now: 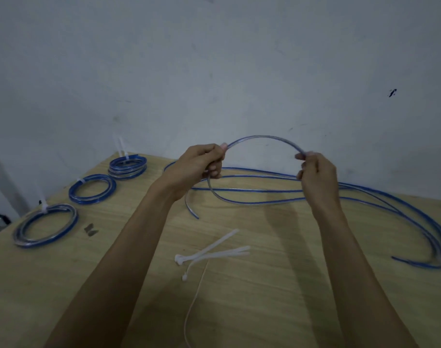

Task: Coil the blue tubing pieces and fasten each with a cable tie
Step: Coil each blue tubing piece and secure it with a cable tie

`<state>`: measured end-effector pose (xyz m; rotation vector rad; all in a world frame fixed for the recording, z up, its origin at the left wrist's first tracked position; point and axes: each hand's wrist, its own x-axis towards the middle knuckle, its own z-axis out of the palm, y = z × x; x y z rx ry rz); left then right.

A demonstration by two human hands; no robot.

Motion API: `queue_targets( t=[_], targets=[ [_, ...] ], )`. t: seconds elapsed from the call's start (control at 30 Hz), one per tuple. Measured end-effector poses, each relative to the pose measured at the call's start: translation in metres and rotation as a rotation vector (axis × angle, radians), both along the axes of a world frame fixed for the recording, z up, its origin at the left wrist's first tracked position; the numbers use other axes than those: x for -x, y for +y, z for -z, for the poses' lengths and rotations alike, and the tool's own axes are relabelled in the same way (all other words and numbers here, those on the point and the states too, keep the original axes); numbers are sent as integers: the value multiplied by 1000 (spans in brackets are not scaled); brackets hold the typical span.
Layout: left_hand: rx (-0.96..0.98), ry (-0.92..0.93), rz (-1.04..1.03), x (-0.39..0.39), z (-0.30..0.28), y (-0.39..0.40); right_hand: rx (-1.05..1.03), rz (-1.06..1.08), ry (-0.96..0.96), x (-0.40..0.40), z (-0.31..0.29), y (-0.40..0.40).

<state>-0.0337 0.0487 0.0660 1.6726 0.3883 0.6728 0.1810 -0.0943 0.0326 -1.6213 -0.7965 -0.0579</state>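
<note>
Blue tubing (262, 139) arches in the air between my two hands, above a pale wooden table (277, 297) set against a grey wall (214, 59). My left hand (199, 164) has its fingers curled round one end of the arch, and a lower stretch of the same tube curves down from it to the tabletop. My right hand (317, 172) pinches the other end between thumb and fingertips. More loose tubing pieces (390, 204) trail across the table to the right. On the left lie three finished coils (92, 188), each fastened with a white tie. Spare white cable ties (212, 254) lie on the table between my forearms.
</note>
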Motion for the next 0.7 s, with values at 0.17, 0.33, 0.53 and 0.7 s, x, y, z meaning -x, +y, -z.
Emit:
queue_targets(
  t=[0.17,0.33,0.53,0.7],
  targets=[
    [302,-174,26,-8,-5,-1,217,-196,-30,25,9,9],
    [391,-239,47,-11,-5,-4,278,-408,59,53,1,13],
    [308,-337,6,-16,-1,-7,219,-577,15,77,-5,20],
    [102,-322,-121,-23,8,-13,54,-363,-242,89,-5,28]
  ],
)
